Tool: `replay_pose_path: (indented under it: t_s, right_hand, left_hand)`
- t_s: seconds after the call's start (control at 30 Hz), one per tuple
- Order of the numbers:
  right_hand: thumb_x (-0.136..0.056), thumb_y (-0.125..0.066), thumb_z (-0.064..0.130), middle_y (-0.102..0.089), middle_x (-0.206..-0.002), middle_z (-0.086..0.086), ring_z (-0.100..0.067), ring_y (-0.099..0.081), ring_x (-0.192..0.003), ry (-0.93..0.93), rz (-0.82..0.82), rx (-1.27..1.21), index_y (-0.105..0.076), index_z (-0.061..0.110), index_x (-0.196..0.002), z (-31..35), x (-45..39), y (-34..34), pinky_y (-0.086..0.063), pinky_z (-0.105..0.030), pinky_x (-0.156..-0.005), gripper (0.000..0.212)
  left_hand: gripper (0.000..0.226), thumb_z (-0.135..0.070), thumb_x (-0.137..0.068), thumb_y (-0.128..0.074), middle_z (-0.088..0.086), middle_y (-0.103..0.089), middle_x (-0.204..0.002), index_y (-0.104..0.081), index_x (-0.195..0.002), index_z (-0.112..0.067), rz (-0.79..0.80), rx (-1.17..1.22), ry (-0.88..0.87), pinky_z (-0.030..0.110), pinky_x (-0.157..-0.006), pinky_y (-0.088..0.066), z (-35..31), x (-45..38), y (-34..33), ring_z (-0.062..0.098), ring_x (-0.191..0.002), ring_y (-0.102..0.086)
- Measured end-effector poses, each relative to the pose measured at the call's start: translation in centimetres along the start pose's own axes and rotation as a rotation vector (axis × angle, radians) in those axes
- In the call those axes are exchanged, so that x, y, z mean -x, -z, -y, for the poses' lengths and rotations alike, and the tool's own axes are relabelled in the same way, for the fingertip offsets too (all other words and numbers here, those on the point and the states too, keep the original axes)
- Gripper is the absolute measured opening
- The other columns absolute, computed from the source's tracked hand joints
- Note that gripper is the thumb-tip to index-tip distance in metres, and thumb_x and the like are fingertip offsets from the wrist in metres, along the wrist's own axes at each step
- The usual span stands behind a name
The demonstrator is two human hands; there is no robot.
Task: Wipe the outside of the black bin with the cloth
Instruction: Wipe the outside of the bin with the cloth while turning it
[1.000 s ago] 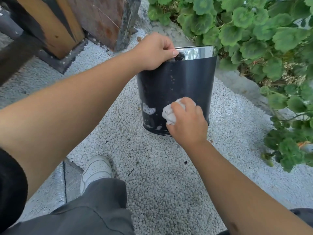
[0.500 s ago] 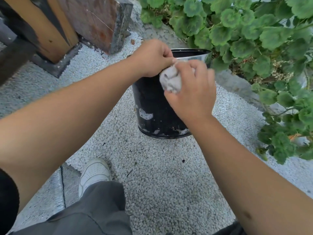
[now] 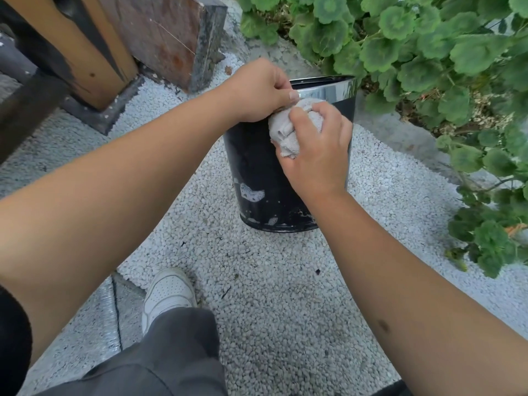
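The black bin (image 3: 257,172) with a shiny chrome rim stands upright on white gravel, with pale smears low on its near wall. My left hand (image 3: 257,90) grips the rim at its near-left side, thumb on the chrome band. My right hand (image 3: 317,150) holds a bunched whitish cloth (image 3: 285,130) pressed against the upper front of the bin wall, just under the rim and right beside my left thumb. My right hand and forearm hide much of the bin's right side.
A bed of green round-leaved plants (image 3: 428,52) crowds the bin from the back and right behind a concrete kerb. Wooden and stone blocks (image 3: 160,35) stand at the back left. My white shoe (image 3: 168,292) and grey trouser leg are near, on the gravel.
My right hand brought the cloth up from the bin's lower wall to just under the rim, then shifted slightly down. My left hand kept its grip on the rim.
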State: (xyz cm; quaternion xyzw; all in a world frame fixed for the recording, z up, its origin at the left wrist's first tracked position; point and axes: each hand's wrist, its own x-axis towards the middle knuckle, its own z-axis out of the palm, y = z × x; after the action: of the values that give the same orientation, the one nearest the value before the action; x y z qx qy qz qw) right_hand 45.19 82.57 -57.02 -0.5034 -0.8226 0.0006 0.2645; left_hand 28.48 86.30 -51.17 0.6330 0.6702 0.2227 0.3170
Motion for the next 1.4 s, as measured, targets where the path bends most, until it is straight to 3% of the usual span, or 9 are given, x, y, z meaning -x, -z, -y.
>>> replay_pose_path:
  t_s: [0.17, 0.37, 0.5, 0.67, 0.77, 0.97, 1.1, 1.27, 1.4]
  right_hand:
    - [-0.068, -0.082, 0.03, -0.039, -0.132, -0.004, -0.034, -0.037, -0.116, -0.1, 0.168, -0.003, -0.053, 0.033, -0.118, -2.5, 5.8, -0.7, -0.056, -0.042, -0.066, 0.058]
    - [-0.071, -0.081, 0.035, -0.044, -0.128, -0.005, -0.033, -0.04, -0.115, -0.103, 0.245, -0.047, -0.055, 0.032, -0.115, -3.7, 6.9, -0.2, -0.056, -0.044, -0.071, 0.051]
    - [-0.074, -0.075, 0.034, -0.047, -0.124, -0.005, -0.031, -0.045, -0.112, -0.203, 0.147, -0.227, -0.059, 0.031, -0.108, -2.3, 4.0, 1.4, -0.047, -0.034, -0.08, 0.039]
    - [-0.075, -0.071, 0.037, -0.049, -0.121, -0.01, -0.032, -0.048, -0.106, -0.125, -0.065, -0.27, -0.063, 0.025, -0.107, 0.8, -2.2, 3.6, -0.036, -0.024, -0.082, 0.035]
    - [-0.077, -0.069, 0.044, -0.05, -0.126, -0.008, -0.034, -0.045, -0.108, -0.094, -0.028, -0.16, -0.064, 0.027, -0.112, 1.8, -3.5, 3.4, -0.045, -0.035, -0.083, 0.039]
    - [-0.07, -0.075, 0.031, -0.048, -0.127, -0.006, -0.035, -0.044, -0.107, -0.066, 0.087, -0.072, -0.061, 0.03, -0.113, -0.1, 1.3, 2.0, -0.047, -0.033, -0.067, 0.045]
    - [-0.067, -0.08, 0.027, -0.046, -0.127, -0.005, -0.035, -0.041, -0.112, -0.099, 0.245, -0.064, -0.061, 0.029, -0.112, -1.7, 6.4, 1.0, -0.054, -0.039, -0.066, 0.049]
    - [-0.065, -0.081, 0.032, -0.042, -0.127, -0.001, -0.033, -0.042, -0.114, -0.066, 0.259, -0.041, -0.054, 0.034, -0.114, -2.1, 6.2, 0.3, -0.049, -0.032, -0.062, 0.056]
    - [-0.067, -0.081, 0.03, -0.045, -0.128, -0.005, -0.035, -0.041, -0.116, -0.072, 0.27, -0.092, -0.057, 0.03, -0.115, -2.5, 6.5, 0.4, -0.053, -0.041, -0.076, 0.054]
  left_hand:
    - [0.025, -0.029, -0.094, -0.058, 0.002, -0.064, -0.081, -0.07, -0.095, -0.008, -0.002, -0.053, -0.034, 0.024, -0.063, -0.042, 1.2, 0.1, 1.4, 0.009, -0.067, -0.053]
    - [0.048, -0.04, -0.099, -0.043, -0.008, -0.053, -0.1, -0.03, -0.144, -0.049, 0.157, -0.29, -0.126, 0.028, -0.08, -0.036, 4.3, 1.6, 2.6, 0.015, -0.088, -0.048]
    - [0.042, -0.033, -0.096, -0.053, -0.005, -0.058, -0.101, -0.046, -0.137, -0.035, 0.114, -0.101, -0.068, 0.025, -0.078, -0.035, 4.7, 1.4, 2.2, 0.013, -0.09, -0.053]
    - [0.014, -0.027, -0.088, -0.067, -0.002, -0.059, -0.076, -0.061, -0.088, -0.015, 0.074, -0.072, -0.101, 0.016, -0.053, -0.034, 3.2, 1.6, 1.3, 0.01, -0.067, -0.049]
    - [0.01, -0.017, -0.086, -0.064, 0.009, -0.064, -0.082, -0.064, -0.089, -0.008, 0.069, -0.136, -0.155, 0.029, -0.058, -0.035, 1.5, 1.8, 1.2, 0.019, -0.073, -0.053]
    - [0.019, -0.005, -0.088, -0.06, -0.011, -0.063, -0.079, -0.063, -0.095, -0.023, 0.201, -0.055, -0.119, 0.0, -0.049, -0.033, 1.7, 1.6, 2.2, -0.017, -0.057, -0.052]
    - [0.02, -0.01, -0.089, -0.062, -0.015, -0.062, -0.079, -0.063, -0.099, -0.027, 0.193, -0.086, -0.156, 0.007, -0.059, -0.039, 2.6, 1.2, 2.2, -0.01, -0.069, -0.057]
    - [0.051, -0.024, -0.094, -0.059, -0.019, -0.06, -0.099, -0.043, -0.14, -0.039, 0.32, -0.141, -0.106, 0.022, -0.083, -0.038, 5.3, 1.8, 3.5, 0.005, -0.09, -0.055]
    - [0.009, -0.029, -0.091, -0.063, -0.018, -0.055, -0.081, -0.058, -0.098, -0.027, 0.193, -0.259, -0.102, 0.027, -0.065, -0.037, 6.7, 2.1, 4.3, 0.015, -0.081, -0.053]
